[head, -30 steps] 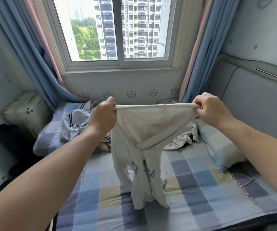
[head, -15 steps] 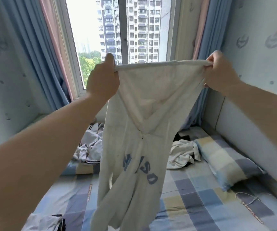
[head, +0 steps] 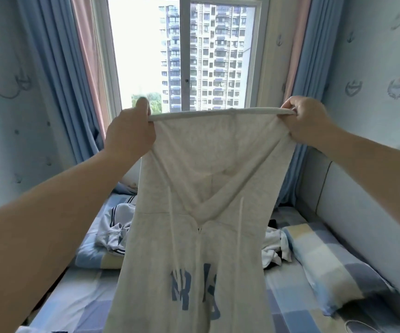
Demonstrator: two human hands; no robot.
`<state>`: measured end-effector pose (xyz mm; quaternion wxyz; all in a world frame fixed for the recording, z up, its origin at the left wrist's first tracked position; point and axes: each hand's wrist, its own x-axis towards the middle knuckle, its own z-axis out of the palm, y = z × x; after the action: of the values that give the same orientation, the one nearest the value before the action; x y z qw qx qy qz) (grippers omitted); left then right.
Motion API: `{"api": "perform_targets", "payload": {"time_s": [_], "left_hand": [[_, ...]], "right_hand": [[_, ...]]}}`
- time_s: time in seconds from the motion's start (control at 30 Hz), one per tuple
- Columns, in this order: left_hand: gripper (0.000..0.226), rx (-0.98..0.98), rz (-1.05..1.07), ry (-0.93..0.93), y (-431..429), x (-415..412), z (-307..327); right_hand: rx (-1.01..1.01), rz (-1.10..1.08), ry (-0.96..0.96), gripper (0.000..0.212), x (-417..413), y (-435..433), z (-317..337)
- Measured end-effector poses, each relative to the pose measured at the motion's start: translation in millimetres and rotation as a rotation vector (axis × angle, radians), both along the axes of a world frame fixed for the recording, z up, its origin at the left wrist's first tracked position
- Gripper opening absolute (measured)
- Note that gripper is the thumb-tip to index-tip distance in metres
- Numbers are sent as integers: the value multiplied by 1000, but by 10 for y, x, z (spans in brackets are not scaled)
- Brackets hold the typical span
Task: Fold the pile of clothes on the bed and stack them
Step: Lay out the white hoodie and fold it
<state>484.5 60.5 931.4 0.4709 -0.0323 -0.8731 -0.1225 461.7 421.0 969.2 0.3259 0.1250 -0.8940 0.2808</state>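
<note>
1. The left hand (head: pixel 129 133) and the right hand (head: pixel 307 123) each grip one end of the top edge of a pale grey cotton hoodie (head: pixel 206 183), pulling it straight.
2. It hangs in the air over the blue checked bed (head: pixel 78 296).
3. The big blue letters on its front are too creased to read.
4. A heap of white striped clothes (head: pixel 114 227) lies behind it, near the window.

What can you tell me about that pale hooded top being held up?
The hooded top is pale grey-cream, soft jersey by its look. It hangs upright before the window, the hood's rim stretched level between the left hand and right hand, which grip its ends. Below the hood a closed zip runs down, two drawstrings dangle, and creased blue letters cross the chest. Its hem is out of view.
</note>
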Motion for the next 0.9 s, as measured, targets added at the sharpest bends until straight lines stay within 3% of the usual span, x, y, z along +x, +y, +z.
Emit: {"api": "perform_targets", "payload": {"time_s": [0.27,0.4,0.57,0.67,0.7,0.77,0.8,0.9], "left_hand": [[9,67,27,-198,15,-1643,-714],[4,201,44,-422,25,-2887,-1443],[10,340,61,-688,109,-4316,-3060],[21,680,27,-829,158,-4889,-4136],[31,807,-15,-862,189,-5051,-4534],[65,1000,-140,-921,291,-5210,-5346],[75,1047,-183,-947,342,-5174,-5703],[78,919,-198,-1051,389,-4762,-6717]], "right_hand": [[18,-68,-143,28,-1488,-32,-568],[48,-156,-297,34,-2683,-168,-1247],[-19,-239,-588,33,-4251,-374,-2912],[-318,-193,-740,11,-4856,-587,-3998],[-422,-153,-766,19,-5016,-677,-4392],[-583,-87,-871,67,-5157,-799,-5268],[-604,-73,-940,79,-5084,-839,-5677],[-520,-125,-1158,86,-4613,-777,-6823]]}}
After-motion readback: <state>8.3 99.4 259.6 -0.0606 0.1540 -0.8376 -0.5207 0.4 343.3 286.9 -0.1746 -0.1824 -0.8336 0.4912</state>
